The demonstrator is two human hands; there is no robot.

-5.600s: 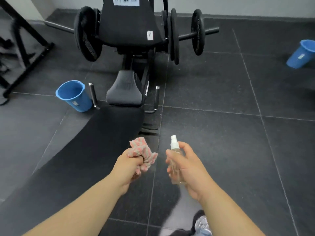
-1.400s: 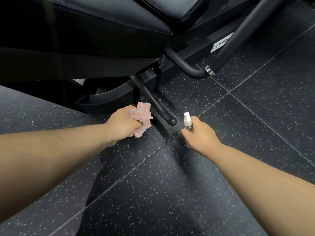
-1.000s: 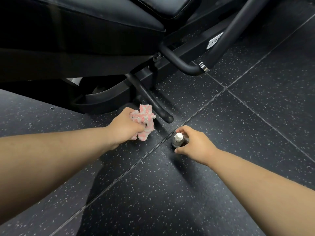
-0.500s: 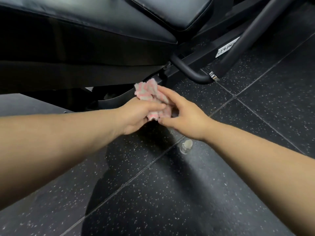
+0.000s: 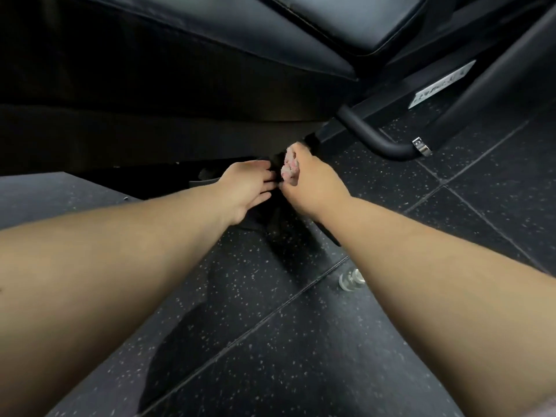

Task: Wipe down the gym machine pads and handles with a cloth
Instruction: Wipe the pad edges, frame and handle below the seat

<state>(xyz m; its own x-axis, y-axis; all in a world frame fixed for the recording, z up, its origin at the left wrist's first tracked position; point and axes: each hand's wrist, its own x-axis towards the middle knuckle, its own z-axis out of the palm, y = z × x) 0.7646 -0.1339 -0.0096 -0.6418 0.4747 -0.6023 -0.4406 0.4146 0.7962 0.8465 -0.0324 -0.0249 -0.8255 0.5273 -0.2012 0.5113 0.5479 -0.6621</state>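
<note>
R hand (image 5: 313, 183) fingers curled round pink cloth (image 5: 289, 167); L hand (image 5: 248, 185) fingers loosely straight

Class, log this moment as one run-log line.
right hand: grips cloth by machine frame | left hand: empty, beside cloth | bottle: on floor, untouched

The cloth (image 5: 289, 167), pink and white and fluffy, is bunched inside the right grip (image 5: 313, 185), with only a crumpled edge showing. It sits low by the machine's dark underside. The long black pad (image 5: 210, 43) spans 10 to 12 o'clock above it. A 2nd glossy black pad (image 5: 361, 22) sits at 1 o'clock. A curved black tube handle (image 5: 376, 139) lies at 2 o'clock from the cloth.
</note>
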